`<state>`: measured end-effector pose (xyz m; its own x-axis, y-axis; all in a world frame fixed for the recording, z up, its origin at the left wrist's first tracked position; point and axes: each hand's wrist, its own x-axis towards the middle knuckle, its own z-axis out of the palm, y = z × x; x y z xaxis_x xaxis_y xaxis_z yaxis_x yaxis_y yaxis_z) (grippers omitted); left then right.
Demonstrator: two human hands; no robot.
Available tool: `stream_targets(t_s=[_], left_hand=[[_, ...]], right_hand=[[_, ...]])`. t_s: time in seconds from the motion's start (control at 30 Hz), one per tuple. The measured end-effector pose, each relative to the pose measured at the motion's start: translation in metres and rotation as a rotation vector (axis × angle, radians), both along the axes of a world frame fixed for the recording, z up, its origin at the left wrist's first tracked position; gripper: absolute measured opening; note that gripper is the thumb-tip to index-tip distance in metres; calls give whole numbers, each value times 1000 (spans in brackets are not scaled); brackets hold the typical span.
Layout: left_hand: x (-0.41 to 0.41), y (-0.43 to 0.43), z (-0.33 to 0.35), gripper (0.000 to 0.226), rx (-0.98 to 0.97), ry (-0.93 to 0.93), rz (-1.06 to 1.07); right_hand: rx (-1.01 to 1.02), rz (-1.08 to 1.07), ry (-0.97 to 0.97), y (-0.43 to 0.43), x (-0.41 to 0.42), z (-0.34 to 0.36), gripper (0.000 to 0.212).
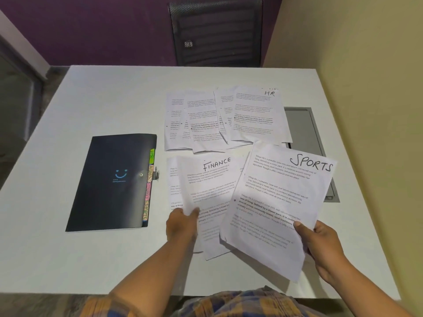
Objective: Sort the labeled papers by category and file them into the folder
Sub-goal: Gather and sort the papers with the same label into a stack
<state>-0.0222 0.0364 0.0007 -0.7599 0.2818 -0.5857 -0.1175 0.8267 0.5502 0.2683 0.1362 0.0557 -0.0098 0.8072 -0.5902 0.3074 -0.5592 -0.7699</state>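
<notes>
My right hand [320, 245] grips the lower right edge of a printed sheet marked SPORTS [279, 202], held tilted above the table. My left hand [182, 224] pinches the lower left edge of a sheet marked FINANCE [212, 184], which lies over other sheets near the table's front. Farther back, several overlapping sheets are spread out, the rightmost marked HR [256, 113]. A closed black folder [112, 181] with a smiley print lies at the left, coloured labelled tabs [147, 191] showing along its right edge.
The white table [109, 99] ends at a yellow wall on the right. A grey recessed panel [306, 136] is set into the table at the right, partly under the papers. A black mesh chair [217, 30] stands behind the far edge.
</notes>
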Motion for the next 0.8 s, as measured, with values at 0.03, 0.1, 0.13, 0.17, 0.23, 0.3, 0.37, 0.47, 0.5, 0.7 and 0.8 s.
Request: stream_targets(t_s=[0.03, 0.1, 0.13, 0.17, 0.23, 0.3, 0.37, 0.47, 0.5, 0.7, 0.8], left_hand=[[-2, 0, 0, 28, 8, -4, -10], [-4, 0, 1, 25, 47, -33, 0], [-4, 0, 2, 19, 80, -55, 23], [-4, 0, 3, 13, 132, -86, 74], [-4, -4, 8, 8, 244, -149, 165], [-4, -10, 14, 15, 293, -155, 161], [-4, -16, 18, 22, 318, -147, 163], [-2, -20, 15, 26, 305, -116, 200], [-3, -20, 10, 25, 281, -113, 210], [-6, -8, 11, 60, -181, 179, -8], [-2, 3, 17, 66, -80, 59, 81]], right_hand=[[0, -2, 5, 0, 0, -1, 13], [0, -9, 16, 0, 1, -1, 12], [-3, -10, 22, 1, 1, -2, 12], [-7, -11, 30, 1, 1, -2, 12], [-10, -11, 39, 2, 2, -4, 11], [-10, -16, 40, 2, 2, -7, 10], [-13, -14, 45, 1, 2, -8, 9], [-14, -14, 53, 0, 3, -8, 9], [-13, -11, 54, 0, 3, -9, 9], [-9, -10, 49, -1, 6, -8, 10], [-4, -14, 62, -1, 6, -6, 8]])
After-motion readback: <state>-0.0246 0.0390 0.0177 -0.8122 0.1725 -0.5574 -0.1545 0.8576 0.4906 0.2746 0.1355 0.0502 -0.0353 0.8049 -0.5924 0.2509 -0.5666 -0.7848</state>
